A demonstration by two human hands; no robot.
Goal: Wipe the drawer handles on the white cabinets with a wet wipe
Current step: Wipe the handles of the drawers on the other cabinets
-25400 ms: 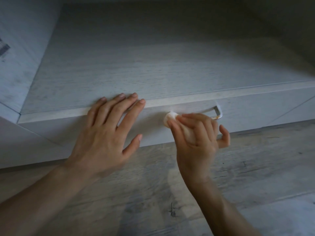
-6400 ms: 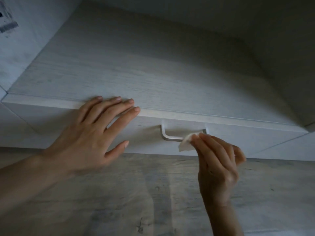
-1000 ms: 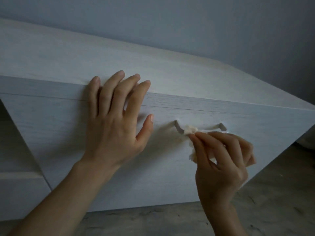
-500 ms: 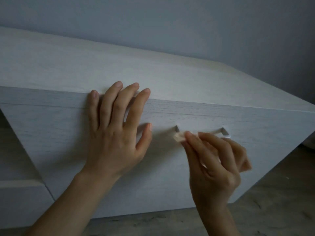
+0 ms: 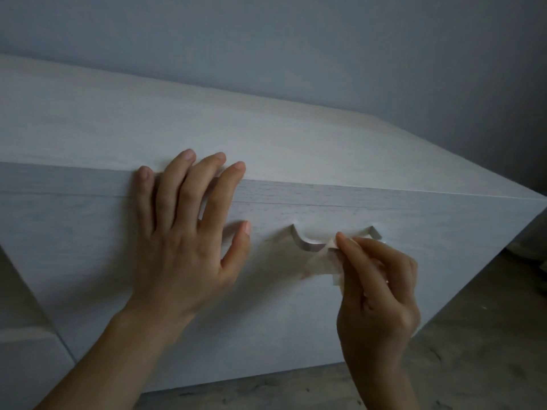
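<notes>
A white wood-grain cabinet (image 5: 325, 161) fills the view, its drawer front (image 5: 88, 261) facing me. A metal bar handle (image 5: 307, 245) sits on the drawer front, right of centre. My right hand (image 5: 376, 294) pinches a small white wet wipe (image 5: 321, 263) against the middle of the handle bar; the wipe's loose end hangs below it. My left hand (image 5: 186, 232) lies flat on the drawer front to the left of the handle, fingers straight and reaching over the cabinet's top edge.
A grey wall (image 5: 325, 48) stands behind the cabinet. Another white cabinet part (image 5: 26, 362) shows at the lower left. Grey wood-look floor (image 5: 473, 350) runs below and to the right of the cabinet.
My right hand has slid the wipe rightward along the handle, from its left end to its middle. The left hand stays pressed on the drawer front.
</notes>
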